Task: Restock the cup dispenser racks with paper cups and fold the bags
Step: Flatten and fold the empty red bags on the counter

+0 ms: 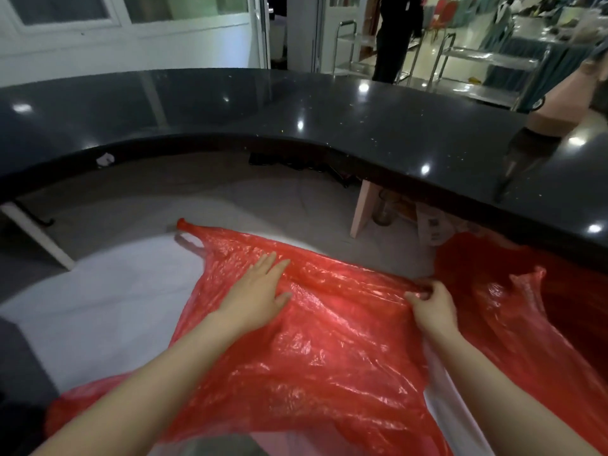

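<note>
Pinching a bunched fold of thin plastic between thumb and curled fingers, the right hand (432, 304) grips the far right edge of a large red plastic bag (329, 343) spread across a white worktop (98, 307). Beside it, the left hand (260, 287) lies flat on the bag with fingers straight and close together, pressing the film down toward the worktop's far edge. Crumpled and glossy, the bag runs with its long axis from the near edge up and leftward, and one knotted handle (184, 225) points to the far left, lying on the bare white surface. More red plastic (513, 311) is heaped just to the right of the gripping hand; whether it belongs to the same bag cannot be told. Curving over the far side of the worktop is a raised black stone counter (296, 110), speckled with ceiling-light reflections. Beyond it a person in dark clothes (394, 37) stands near steel trolleys (477, 60) in a brighter room.
</note>
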The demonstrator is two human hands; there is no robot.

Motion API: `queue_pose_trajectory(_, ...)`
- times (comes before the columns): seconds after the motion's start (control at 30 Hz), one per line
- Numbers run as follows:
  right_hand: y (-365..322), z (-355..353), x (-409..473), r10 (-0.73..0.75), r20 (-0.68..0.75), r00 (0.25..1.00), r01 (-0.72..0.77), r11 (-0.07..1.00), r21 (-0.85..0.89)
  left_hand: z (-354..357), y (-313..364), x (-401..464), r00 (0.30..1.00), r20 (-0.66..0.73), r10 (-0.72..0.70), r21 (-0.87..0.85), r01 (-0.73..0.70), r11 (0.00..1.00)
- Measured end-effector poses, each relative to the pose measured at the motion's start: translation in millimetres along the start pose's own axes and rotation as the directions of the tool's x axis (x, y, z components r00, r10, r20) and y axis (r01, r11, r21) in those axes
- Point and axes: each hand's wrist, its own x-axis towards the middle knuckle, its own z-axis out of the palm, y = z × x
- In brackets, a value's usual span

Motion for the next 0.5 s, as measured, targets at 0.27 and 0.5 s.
queue_pose_trajectory(0.27,-17.1,-29.7,2.9,-0.073,-0.157,0.985,0.106,0.97,0.219,-11.0,22.3,-57.9,0.98,-0.177,-0.09,0.082,0.106,0.991)
queue_pose_trajectory(0.5,-8.9,-57.0,-25.2,-0.126,-0.097,0.987,0.145,0.964,0.223,-8.3,42.4,-91.8,0.941,-0.29,-0.171,0.07,0.2,0.977)
